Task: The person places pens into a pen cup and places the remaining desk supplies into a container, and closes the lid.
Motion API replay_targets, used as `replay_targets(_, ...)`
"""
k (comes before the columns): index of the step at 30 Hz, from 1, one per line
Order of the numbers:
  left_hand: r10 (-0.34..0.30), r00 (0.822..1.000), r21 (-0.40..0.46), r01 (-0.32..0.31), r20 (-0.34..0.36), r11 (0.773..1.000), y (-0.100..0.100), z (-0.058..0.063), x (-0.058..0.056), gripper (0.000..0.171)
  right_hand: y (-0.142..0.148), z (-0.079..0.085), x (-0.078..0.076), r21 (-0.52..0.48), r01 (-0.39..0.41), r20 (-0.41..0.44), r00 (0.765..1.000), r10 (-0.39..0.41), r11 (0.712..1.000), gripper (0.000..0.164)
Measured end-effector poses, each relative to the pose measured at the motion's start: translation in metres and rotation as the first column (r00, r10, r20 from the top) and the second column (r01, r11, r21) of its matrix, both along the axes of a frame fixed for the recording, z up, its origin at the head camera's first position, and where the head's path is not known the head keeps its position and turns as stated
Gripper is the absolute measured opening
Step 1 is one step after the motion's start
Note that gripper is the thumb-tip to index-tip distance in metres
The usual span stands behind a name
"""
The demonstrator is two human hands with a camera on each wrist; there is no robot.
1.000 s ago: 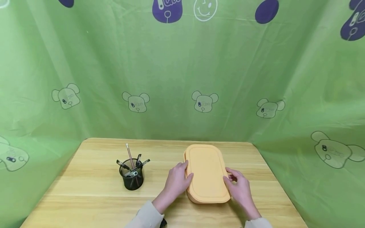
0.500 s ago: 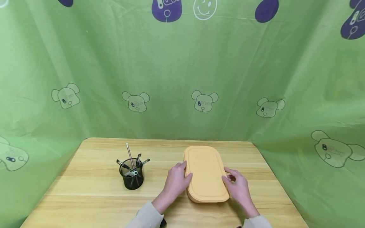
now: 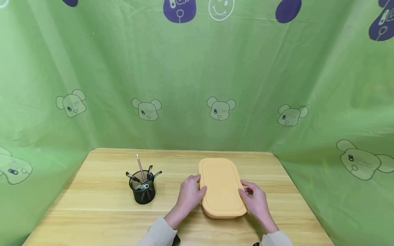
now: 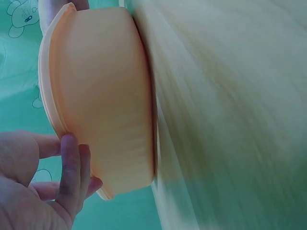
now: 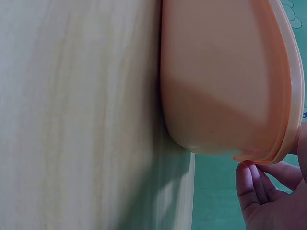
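An orange plastic box [image 4: 105,96] stands on the wooden table, with a matching flat, rounded lid [image 3: 221,186] over its top. My left hand [image 3: 189,196] pinches the lid's left edge, thumb on top and fingers under the rim; the left wrist view shows those fingertips [image 4: 70,141] right at the rim. Opposite it, my right hand [image 3: 256,200] grips the lid's right edge the same way. From the right wrist camera, the fingers [image 5: 245,184] curl up under the rim close to a corner of the box. The box's inside is hidden.
To the left of the box stands a black mesh pen cup [image 3: 144,194] holding a pencil [image 3: 140,166] and several pens. A green printed curtain [image 3: 184,68] hangs behind and along both sides of the wooden table [image 3: 92,205].
Both hands have shifted the lid slightly left and toward me. The box rim that showed along the lid's left side is now covered. The pen cup stays put.
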State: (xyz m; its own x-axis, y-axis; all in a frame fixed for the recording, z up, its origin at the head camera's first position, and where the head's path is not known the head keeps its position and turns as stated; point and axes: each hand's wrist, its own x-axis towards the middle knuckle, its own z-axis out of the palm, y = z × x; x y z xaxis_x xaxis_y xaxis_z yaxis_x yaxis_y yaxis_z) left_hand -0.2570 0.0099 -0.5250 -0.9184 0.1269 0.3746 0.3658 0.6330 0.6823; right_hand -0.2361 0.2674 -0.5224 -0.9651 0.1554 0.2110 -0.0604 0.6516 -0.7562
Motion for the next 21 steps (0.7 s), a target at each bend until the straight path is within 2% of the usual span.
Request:
replay_targets(11,-0.014,0.999,0.045,0.012,0.052,0.999,-0.0011,-0.0031,-0.0061,0.047,-0.0001,-0.0013,-0.0041,-0.003,0.011,0.015,1.0,-0.011,1.0,0.039)
replay_targets(21,-0.011,0.998,0.056,0.007,0.058,0.998,-0.0039,-0.0065,-0.0085,0.046,-0.0009,-0.0043,-0.005,-0.01,0.007,0.01,1.0,-0.007,1.0,0.039)
